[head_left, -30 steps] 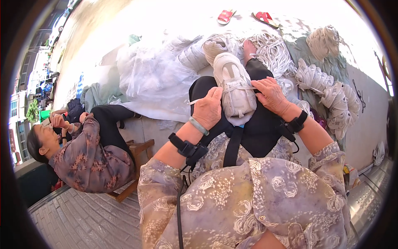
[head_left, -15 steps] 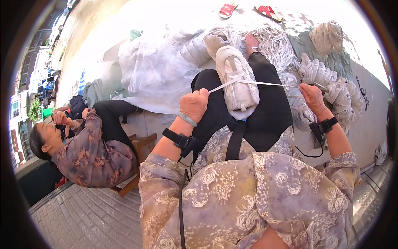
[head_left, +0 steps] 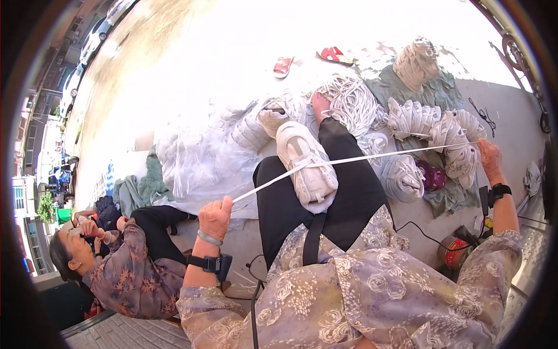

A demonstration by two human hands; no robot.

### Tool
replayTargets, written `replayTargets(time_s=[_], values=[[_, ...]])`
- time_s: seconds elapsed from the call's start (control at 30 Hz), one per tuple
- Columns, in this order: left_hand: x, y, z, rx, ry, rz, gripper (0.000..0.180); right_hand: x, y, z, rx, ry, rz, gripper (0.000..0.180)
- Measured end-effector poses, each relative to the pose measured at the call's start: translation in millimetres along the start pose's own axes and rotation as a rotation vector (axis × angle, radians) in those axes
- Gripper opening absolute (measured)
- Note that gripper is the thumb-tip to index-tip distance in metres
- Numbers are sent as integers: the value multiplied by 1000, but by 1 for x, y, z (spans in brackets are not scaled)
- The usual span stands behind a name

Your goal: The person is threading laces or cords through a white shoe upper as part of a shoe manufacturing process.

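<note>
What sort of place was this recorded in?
Probably an outdoor roadside or yard used as an informal work spot: cars stand in the background at left, and a pile of white laces and stacks of pale shoes lie on the sunlit ground around the seated person.

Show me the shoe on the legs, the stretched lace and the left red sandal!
Shoe [head_left: 312,178]: head view, on its upper.
Stretched lace [head_left: 378,155]: head view, on the part right of the shoe.
Left red sandal [head_left: 283,63]: head view, on its strap.
</note>
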State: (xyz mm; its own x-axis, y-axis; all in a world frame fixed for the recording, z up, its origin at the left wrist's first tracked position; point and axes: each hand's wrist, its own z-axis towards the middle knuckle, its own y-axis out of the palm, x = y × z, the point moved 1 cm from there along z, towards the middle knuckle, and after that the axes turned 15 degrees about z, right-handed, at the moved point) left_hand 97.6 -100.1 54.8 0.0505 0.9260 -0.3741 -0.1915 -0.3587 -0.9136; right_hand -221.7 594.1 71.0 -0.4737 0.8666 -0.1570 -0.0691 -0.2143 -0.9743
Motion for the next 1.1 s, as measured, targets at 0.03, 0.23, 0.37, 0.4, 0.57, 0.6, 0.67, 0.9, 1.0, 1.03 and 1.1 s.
replayTargets(time_s=[0.03, 0.23, 0.37, 0.4, 0.57, 0.6, 0.67, 0.9, 1.0, 1.03, 1.1], values=[[-15, -4, -4, -21, 13, 22, 13, 4, -14, -2, 47, 18, -11, 16], [-111, -44, -1, 16, -74, 223, 9, 42, -95, 0, 98, 144, -351, 10], [-179, -88, 3, 23, -166, 365, 5, 17, -150, 44, 282, 21, -382, 10], [-199, -99, 2, 42, -168, 384, 5, 17, -163, 55, 317, 14, -386, 12], [-294, -147, 2, 52, -294, 610, 6, 47, -221, 98, 601, -60, -413, 19], [-312, -151, -5, 77, -332, 619, 7, 37, -239, 112, 688, -79, -446, 21], [-342, -163, -19, 116, -400, 642, 8, 8, -267, 128, 783, -102, -479, 23], [-384, -230, -27, 246, -537, 735, 11, 5, -281, 162, 897, -181, -501, 10], [-363, -227, 0, 195, -736, 329, 22, -8, -217, 176, 832, 76, -109, 18], [-337, -214, 7, 8, -795, 234, 25, -21, -180, 186, 683, 195, 341, 22], [-258, -176, 26, -187, -584, 134, 34, -80, -102, 153, 318, 501, 1040, 28]])
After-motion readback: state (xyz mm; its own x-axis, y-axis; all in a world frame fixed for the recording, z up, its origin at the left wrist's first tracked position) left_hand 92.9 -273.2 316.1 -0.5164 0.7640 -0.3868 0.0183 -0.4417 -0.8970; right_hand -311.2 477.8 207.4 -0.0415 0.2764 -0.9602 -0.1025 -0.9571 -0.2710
